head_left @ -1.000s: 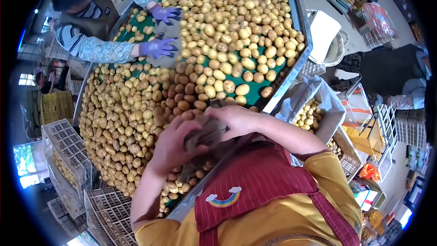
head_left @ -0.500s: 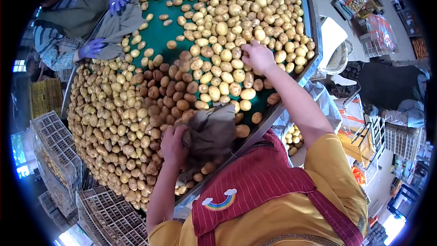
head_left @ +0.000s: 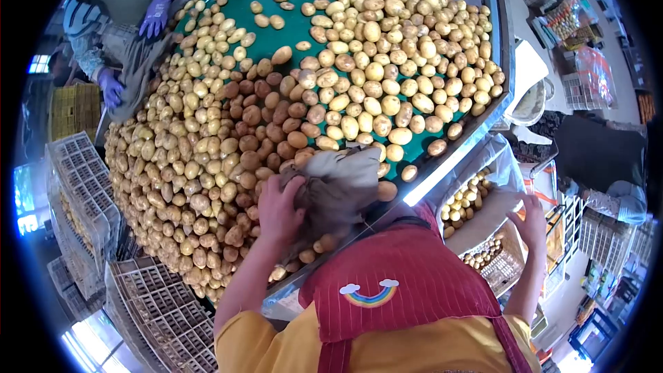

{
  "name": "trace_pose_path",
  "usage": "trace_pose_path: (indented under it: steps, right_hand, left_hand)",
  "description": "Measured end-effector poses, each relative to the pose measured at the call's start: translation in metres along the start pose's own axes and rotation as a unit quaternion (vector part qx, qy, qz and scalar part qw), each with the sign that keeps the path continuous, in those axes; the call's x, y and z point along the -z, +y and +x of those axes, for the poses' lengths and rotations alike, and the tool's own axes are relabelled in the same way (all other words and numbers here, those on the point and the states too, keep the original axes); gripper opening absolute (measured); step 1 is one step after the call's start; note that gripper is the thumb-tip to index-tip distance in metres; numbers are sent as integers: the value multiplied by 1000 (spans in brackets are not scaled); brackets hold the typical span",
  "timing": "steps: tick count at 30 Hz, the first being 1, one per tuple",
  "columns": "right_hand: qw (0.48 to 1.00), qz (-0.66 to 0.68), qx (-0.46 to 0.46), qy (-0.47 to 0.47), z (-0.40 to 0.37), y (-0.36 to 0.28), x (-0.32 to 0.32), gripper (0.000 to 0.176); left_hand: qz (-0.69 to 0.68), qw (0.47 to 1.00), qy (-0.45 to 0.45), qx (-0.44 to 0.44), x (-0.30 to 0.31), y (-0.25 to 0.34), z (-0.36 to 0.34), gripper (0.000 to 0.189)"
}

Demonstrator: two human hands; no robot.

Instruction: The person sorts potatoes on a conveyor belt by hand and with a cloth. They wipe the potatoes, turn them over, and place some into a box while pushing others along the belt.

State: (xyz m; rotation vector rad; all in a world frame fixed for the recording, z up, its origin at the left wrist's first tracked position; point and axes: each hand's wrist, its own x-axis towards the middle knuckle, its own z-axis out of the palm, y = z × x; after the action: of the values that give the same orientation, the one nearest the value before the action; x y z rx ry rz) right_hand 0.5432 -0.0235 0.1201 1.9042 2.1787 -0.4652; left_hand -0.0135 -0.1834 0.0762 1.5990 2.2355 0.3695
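Many potatoes (head_left: 186,159) lie spread over a green table surface (head_left: 297,26). At the near edge of the table, my left hand (head_left: 282,211) grips a grey-brown cloth (head_left: 338,183) that rests on the potatoes. My right hand (head_left: 530,224) is off the table to the right, fingers apart, with nothing seen in it. Beside it is a lined container (head_left: 476,231) with potatoes inside.
Across the table at the upper left, a co-worker's purple-gloved hands (head_left: 156,15) are near a grey cloth (head_left: 135,72). Plastic crates (head_left: 162,311) stand at the lower left. A metal rim (head_left: 507,48) edges the table.
My right hand has moved from the potatoes down and right, past the table edge. My left hand still has the cloth. The view has shifted, and the co-worker's hands have moved on the cloth.
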Motion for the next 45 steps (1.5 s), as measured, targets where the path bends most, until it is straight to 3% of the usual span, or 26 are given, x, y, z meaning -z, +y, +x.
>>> trace_pose_path:
  steps: [2,3,5,6,8,9,12,14,16,18,19,20,22,23,26,27,28,30,32,34,35,36,38,40,43,45]
  right_hand:
    - [987,102,91,80,30,-57,-1,58]
    - [967,203,143,52,45,-106,7,53]
    - [893,299,332,44,70,-189,-3,51]
    - [865,302,400,35,76,-228,-16,57]
    - [761,335,556,-3,82,-311,-23,94]
    - [750,337,566,-61,80,-339,-28,101]
    - [771,293,536,-179,100,-383,-30,82]
    - [754,286,585,-83,123,-397,6,67]
    - [752,231,614,66,136,-403,63,65]
    - [781,141,593,132,146,-409,119,71]
    - [791,116,580,156,145,-411,149,71]
    - [767,124,601,190,158,-409,165,66]
    - [728,129,637,216,159,-401,201,55]
    - [726,159,638,204,157,-395,210,48]
    - [744,206,596,222,143,-378,203,28]
    - [784,156,570,191,139,-365,192,23]
    - [825,173,530,95,134,-354,175,25]
    - [801,83,576,138,139,-349,139,37]
    - [802,86,577,131,148,-370,89,64]
    - [814,-2,569,115,161,-406,26,98]
    - [809,-32,580,95,176,-426,-14,103]
    - [817,-82,570,41,194,-439,-52,103]
    - [812,-112,569,61,230,-452,-68,103]
    - [793,-91,592,113,281,-456,-68,103]
    - [821,-155,530,147,334,-490,-49,88]
    - [838,-163,504,132,332,-489,-51,82]
  left_hand:
    - [-58,998,-24,-1,4,-5,15,55]
    - [-87,996,14,-22,10,3,19,46]
    - [-127,990,21,-52,29,21,22,45]
    - [-148,986,25,-66,41,31,23,44]
    - [-134,982,61,-122,75,48,23,40]
    - [-120,978,80,-150,92,52,25,39]
    - [-73,963,142,-215,139,43,44,39]
    - [-16,954,165,-250,178,33,63,50]
    - [22,964,150,-220,212,26,79,54]
    - [102,927,204,-299,245,21,102,63]
    - [197,901,257,-290,260,23,109,64]
    - [202,881,306,-301,271,37,112,57]
    - [235,877,327,-260,286,50,105,82]
    - [278,855,329,-287,290,48,104,81]
    - [242,860,310,-326,264,12,106,77]
    - [175,903,233,-315,251,7,99,73]
    - [104,936,154,-299,234,4,86,70]
    - [-9,977,-63,-204,198,0,70,66]
    - [-25,978,-15,-206,146,-26,84,67]
    - [123,975,18,-183,86,-53,117,75]
    - [169,969,29,-179,54,-67,137,78]
    - [163,973,27,-160,28,-73,157,77]
    - [152,979,19,-133,-4,-82,202,74]
    - [219,959,64,-165,-11,-92,257,70]
    - [237,959,94,-123,-11,-103,335,59]
    - [245,958,97,-113,-24,-113,344,64]
